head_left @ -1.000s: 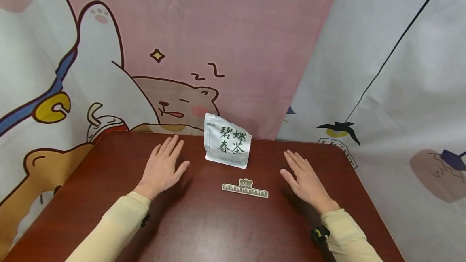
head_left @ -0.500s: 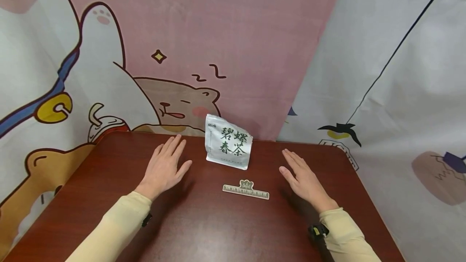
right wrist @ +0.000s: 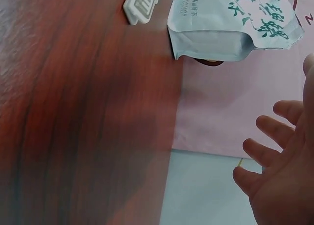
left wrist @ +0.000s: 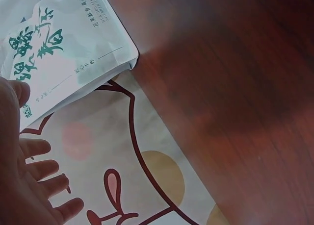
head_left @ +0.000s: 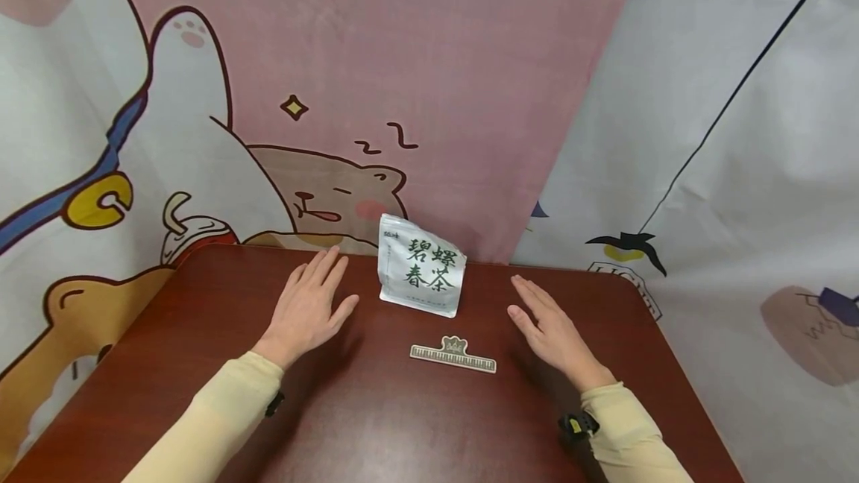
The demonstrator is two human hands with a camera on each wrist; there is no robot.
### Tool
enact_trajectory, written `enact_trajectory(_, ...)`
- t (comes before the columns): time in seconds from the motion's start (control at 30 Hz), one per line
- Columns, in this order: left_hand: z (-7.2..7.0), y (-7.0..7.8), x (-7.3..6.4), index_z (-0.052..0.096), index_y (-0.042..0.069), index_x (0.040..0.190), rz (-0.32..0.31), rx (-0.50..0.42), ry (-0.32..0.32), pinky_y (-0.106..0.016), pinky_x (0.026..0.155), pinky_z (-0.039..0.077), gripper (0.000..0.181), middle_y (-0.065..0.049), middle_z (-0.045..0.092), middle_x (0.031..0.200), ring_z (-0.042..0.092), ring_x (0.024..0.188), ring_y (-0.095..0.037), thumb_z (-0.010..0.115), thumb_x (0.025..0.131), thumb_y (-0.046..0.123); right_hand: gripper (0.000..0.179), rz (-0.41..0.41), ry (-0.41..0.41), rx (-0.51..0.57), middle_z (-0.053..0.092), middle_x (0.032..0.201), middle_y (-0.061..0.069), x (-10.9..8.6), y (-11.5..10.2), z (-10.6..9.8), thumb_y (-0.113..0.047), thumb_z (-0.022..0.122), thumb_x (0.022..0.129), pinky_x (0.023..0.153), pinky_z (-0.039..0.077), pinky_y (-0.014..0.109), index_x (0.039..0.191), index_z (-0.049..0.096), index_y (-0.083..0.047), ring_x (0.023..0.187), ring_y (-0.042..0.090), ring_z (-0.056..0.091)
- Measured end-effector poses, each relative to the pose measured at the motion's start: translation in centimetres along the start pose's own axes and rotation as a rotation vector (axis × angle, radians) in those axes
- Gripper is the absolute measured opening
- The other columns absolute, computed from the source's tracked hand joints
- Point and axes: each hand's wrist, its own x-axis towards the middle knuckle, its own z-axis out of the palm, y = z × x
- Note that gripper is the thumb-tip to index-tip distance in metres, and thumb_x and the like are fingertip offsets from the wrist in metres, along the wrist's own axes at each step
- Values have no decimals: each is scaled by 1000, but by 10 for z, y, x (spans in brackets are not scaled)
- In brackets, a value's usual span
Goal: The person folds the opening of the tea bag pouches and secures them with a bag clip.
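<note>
A silver-white tea pouch [head_left: 421,267] with dark green Chinese characters stands upright near the table's back edge. In front of it lies a wide bag clip [head_left: 452,354] with a piano-key pattern and a crown-shaped handle. My left hand [head_left: 307,311] hovers left of the pouch, fingers extended and holding nothing. On the other side, my right hand [head_left: 557,334] is held over the table to the right of pouch and clip, its fingers also straight. Both wrist views show the pouch [left wrist: 68,48] apart from the fingers; the clip [right wrist: 142,4] appears at the top of the right one.
The dark red-brown wooden table [head_left: 376,423] has rounded back corners. Right behind it hangs a cartoon-printed cloth [head_left: 483,95] in pink and white. Each wrist carries a small black device, such as the one [head_left: 579,425] at the right sleeve.
Both hands have drifted slightly inward, toward the pouch and clip. The whole head view has shifted a little downward. Pouch and clip stay in place on the table.
</note>
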Motion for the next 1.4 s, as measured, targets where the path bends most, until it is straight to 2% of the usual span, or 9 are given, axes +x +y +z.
enact_trajectory(0.17,0,3,2,49,0,151,16,-2,5,-58,115,35,69,-20,38,162,39,147,-39,56,101,47,56,-20,30,13,44,160,17,2,-5,1,-29,55,108,115,33,63,157,42,-6,148,41,37)
enact_trajectory(0.4,-5,7,8,50,-1,150,30,-17,35,-57,115,34,69,-20,39,162,39,148,-39,58,100,47,55,-23,30,37,43,161,16,9,-11,1,-29,53,108,116,33,61,158,41,-8,149,38,38)
enact_trajectory(0.63,-7,10,13,49,0,151,39,-20,27,-57,116,33,70,-20,38,162,38,148,-39,57,101,47,54,-42,43,69,45,159,17,15,-17,1,-25,55,107,116,34,60,156,44,-6,147,39,41)
enact_trajectory(0.93,-10,16,22,50,0,150,64,-21,67,-59,114,35,67,-20,42,160,41,146,-39,59,100,45,52,-41,47,109,46,158,18,22,-22,4,-25,55,108,115,35,59,155,46,-6,146,39,43)
enact_trajectory(1.4,-14,27,35,50,1,150,77,-33,44,-57,118,31,65,-19,40,161,38,148,-38,58,101,43,50,-40,52,141,49,156,19,29,-29,6,-25,54,108,114,36,59,154,47,-6,144,38,45)
